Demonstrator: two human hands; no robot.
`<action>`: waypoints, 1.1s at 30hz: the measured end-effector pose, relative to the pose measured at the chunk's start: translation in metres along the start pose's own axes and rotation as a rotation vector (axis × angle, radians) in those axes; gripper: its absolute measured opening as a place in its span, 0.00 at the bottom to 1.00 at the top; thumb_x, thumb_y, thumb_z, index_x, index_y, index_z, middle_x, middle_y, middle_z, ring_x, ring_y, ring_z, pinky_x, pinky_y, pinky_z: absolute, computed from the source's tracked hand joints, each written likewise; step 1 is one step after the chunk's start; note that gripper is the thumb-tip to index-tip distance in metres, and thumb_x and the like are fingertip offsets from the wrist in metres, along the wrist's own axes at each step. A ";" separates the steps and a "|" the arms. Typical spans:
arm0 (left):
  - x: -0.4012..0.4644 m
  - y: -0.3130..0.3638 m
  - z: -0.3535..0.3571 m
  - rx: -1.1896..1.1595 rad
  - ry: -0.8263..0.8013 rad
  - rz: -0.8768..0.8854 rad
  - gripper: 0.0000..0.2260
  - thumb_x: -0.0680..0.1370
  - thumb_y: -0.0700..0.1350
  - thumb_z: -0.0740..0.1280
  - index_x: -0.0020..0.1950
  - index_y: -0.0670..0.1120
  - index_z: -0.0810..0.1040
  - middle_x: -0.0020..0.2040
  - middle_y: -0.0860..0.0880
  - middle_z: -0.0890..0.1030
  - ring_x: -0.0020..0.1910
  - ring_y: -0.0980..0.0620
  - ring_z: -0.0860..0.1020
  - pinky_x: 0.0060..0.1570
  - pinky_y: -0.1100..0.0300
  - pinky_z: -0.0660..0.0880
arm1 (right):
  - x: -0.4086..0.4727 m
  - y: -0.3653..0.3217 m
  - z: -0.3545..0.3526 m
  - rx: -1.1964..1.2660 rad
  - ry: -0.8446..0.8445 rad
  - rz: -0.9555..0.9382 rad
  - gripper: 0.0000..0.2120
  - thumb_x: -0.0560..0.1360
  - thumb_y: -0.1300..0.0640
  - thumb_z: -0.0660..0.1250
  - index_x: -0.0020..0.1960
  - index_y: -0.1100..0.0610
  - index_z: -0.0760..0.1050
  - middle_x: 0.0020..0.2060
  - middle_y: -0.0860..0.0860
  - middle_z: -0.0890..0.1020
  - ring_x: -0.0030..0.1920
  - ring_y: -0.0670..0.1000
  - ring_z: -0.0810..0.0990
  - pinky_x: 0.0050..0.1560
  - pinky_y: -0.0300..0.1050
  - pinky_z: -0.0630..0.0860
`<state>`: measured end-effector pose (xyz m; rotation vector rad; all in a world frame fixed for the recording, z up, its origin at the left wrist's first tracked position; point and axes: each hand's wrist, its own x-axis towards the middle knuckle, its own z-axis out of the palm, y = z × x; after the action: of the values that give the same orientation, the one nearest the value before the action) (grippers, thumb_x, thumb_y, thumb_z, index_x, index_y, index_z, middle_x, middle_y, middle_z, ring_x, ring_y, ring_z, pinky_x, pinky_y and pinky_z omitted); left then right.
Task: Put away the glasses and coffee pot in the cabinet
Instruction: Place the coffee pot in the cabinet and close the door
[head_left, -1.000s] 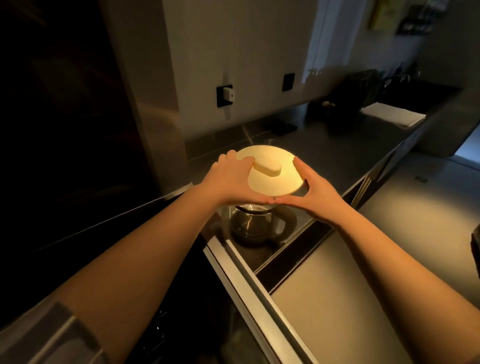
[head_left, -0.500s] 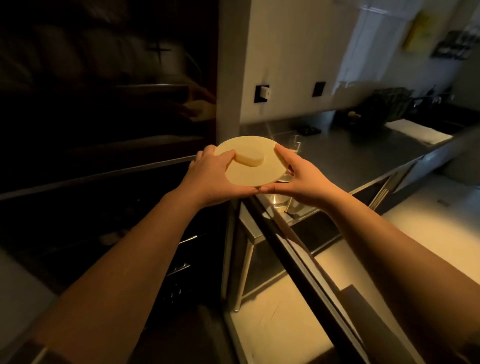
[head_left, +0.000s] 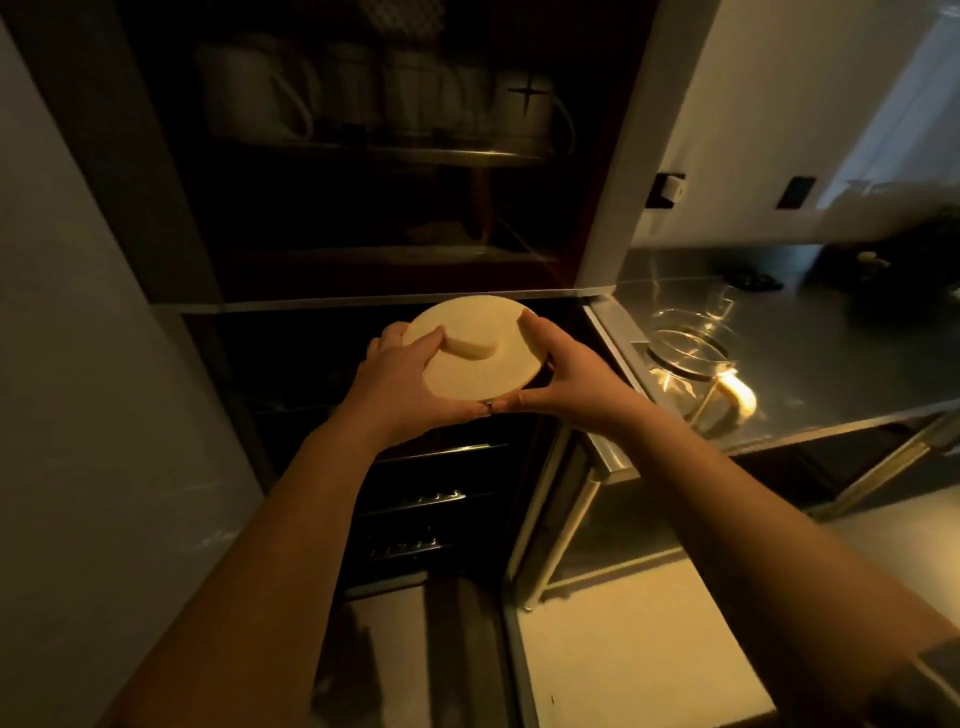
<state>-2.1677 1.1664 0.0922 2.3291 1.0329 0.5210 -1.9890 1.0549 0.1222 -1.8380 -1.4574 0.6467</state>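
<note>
Dim kitchen: both hands, left hand (head_left: 410, 382) and right hand (head_left: 566, 384), have fingers curled round a round lid (head_left: 478, 353) before the open cabinet (head_left: 363, 208). Farther right, the glass coffee pot (head_left: 696, 374) stands on the steel surface (head_left: 831, 353).

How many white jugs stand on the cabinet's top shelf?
5 at least, in a row: far left, three middle ones, far right. Darkness may hide others.
</note>
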 end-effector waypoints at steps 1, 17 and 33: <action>-0.003 -0.007 -0.001 -0.004 0.000 -0.012 0.45 0.65 0.63 0.75 0.77 0.53 0.59 0.74 0.49 0.55 0.72 0.46 0.56 0.70 0.46 0.63 | 0.005 0.001 0.009 0.009 -0.012 -0.006 0.48 0.66 0.55 0.77 0.77 0.51 0.53 0.74 0.49 0.62 0.71 0.50 0.62 0.66 0.43 0.63; -0.025 -0.156 0.087 0.030 0.052 -0.193 0.50 0.62 0.64 0.76 0.78 0.53 0.56 0.76 0.51 0.49 0.73 0.45 0.53 0.72 0.48 0.60 | 0.062 0.110 0.172 0.150 -0.121 -0.039 0.52 0.63 0.55 0.80 0.78 0.52 0.52 0.75 0.47 0.57 0.73 0.50 0.60 0.71 0.44 0.63; -0.035 -0.361 0.290 0.097 -0.047 -0.306 0.49 0.65 0.67 0.73 0.78 0.54 0.52 0.78 0.48 0.46 0.75 0.43 0.51 0.73 0.48 0.57 | 0.097 0.324 0.380 0.107 -0.114 -0.064 0.47 0.63 0.50 0.79 0.75 0.46 0.59 0.68 0.35 0.58 0.67 0.38 0.58 0.61 0.25 0.58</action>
<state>-2.2350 1.2523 -0.3587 2.1954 1.3876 0.3005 -2.0456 1.1880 -0.3652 -1.6894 -1.5184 0.7938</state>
